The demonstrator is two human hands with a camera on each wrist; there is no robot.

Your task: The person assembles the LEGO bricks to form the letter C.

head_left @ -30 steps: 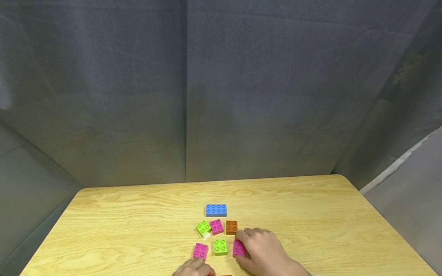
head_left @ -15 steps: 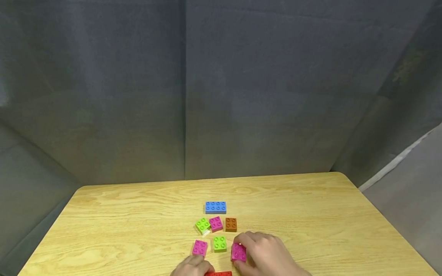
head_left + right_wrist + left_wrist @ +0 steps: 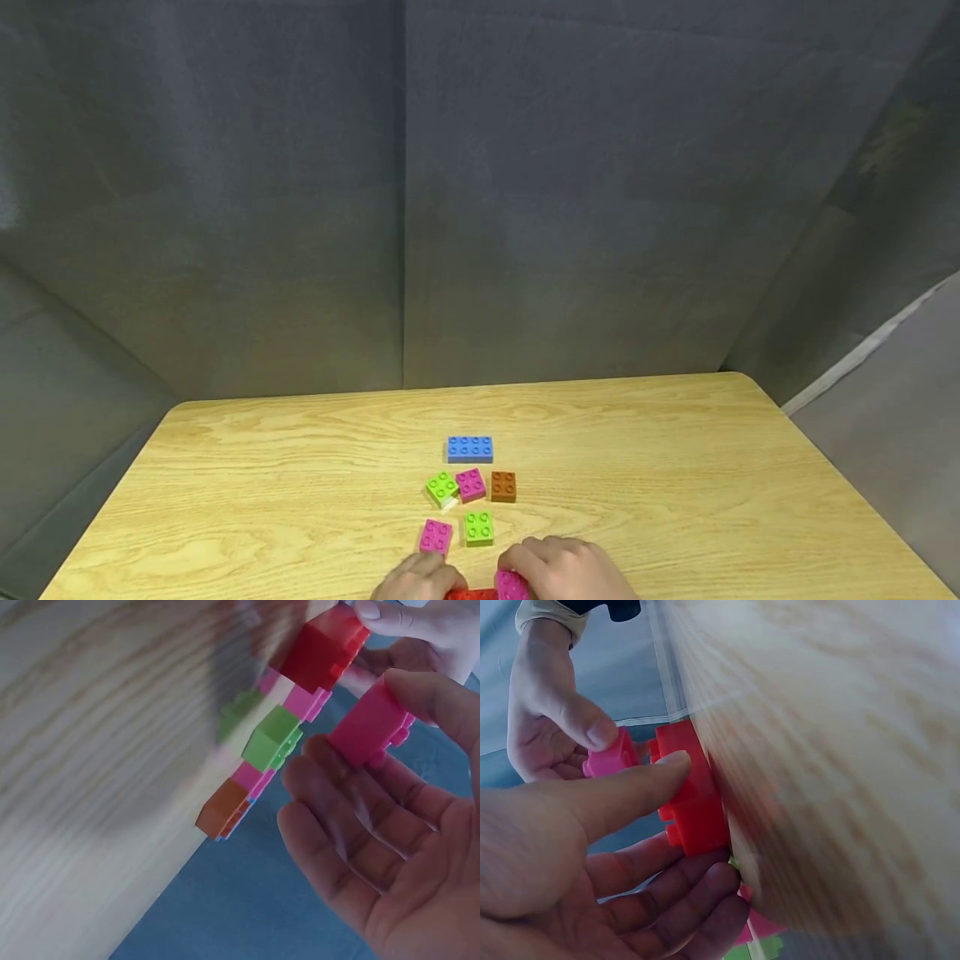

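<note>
At the bottom of the head view, the left hand [image 3: 420, 577] grips a red brick [image 3: 474, 594] that lies on the table. The left wrist view has its thumb on one face of the red brick [image 3: 694, 791] and the fingers at the far end. The right hand [image 3: 567, 570] pinches a pink brick [image 3: 512, 585] at the red brick's right end. In the right wrist view the pink brick [image 3: 369, 726] sits between thumb and fingers, raised off the table, with a gap between it and the red brick [image 3: 322, 649].
Beyond the hands on the wooden table [image 3: 262, 483] lie a pink brick [image 3: 436, 537], a green brick [image 3: 478, 529], another green brick [image 3: 442, 488], another pink brick [image 3: 470, 484], a brown brick [image 3: 503, 487] and a long blue brick [image 3: 470, 449]. Grey cloth [image 3: 570, 208] hangs behind.
Holding the pink brick, the right hand has moved toward the table's near side and slightly left, to the red brick. The left hand has barely moved; more of the red brick shows than one second ago.
</note>
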